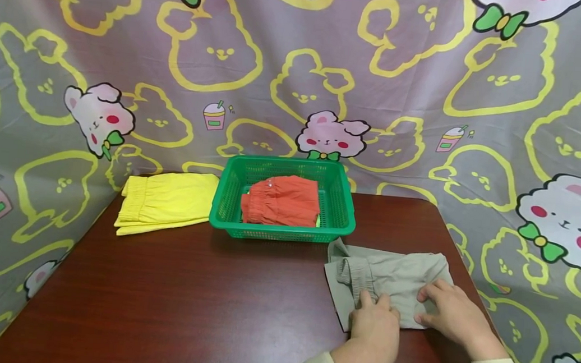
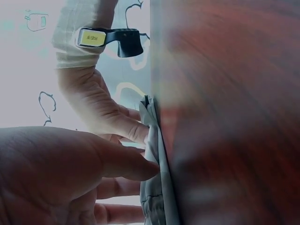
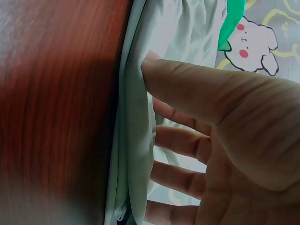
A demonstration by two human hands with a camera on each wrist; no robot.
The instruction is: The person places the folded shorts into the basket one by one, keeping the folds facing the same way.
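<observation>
While both hands (image 1: 374,325) (image 1: 455,311) rest apart on the grey garment (image 1: 400,273), its long axis runs sideways, part-hidden waistband (image 1: 357,273) apparently leftward.

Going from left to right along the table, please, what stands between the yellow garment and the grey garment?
The green basket, with a red garment inside, stands between the yellow garment and the grey garment; the head view shows this.

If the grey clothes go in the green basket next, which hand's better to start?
Probably the left hand: it touches the folded grey garment near its gathered waistband, the end closer to the green basket. The right hand touches the farther end.
</observation>
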